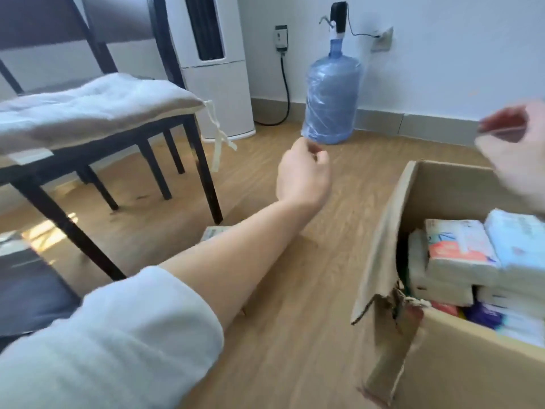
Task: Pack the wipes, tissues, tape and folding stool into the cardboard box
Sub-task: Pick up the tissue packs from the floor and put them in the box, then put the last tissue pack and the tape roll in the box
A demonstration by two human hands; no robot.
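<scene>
The open cardboard box (466, 358) stands on the floor at the right, its near corner torn. Inside lie stacked tissue packs (458, 246) and a pale blue pack (519, 243), with more packs beneath. My right hand (513, 154), blurred, hovers above the box's far right side, holding a reddish-brown roll of tape (504, 125). My left hand (303, 175) reaches forward over the floor left of the box, its fingers curled in with nothing visible in them. A small pack (213, 231) on the floor shows partly behind my left forearm. No folding stool is in view.
A dark chair (203, 169) with a pale cushion (88, 110) stands at the left. A blue water bottle (331, 98) with a pump stands by the far wall, beside a white floor-standing unit (218, 84) and a cable. The floor is wooden.
</scene>
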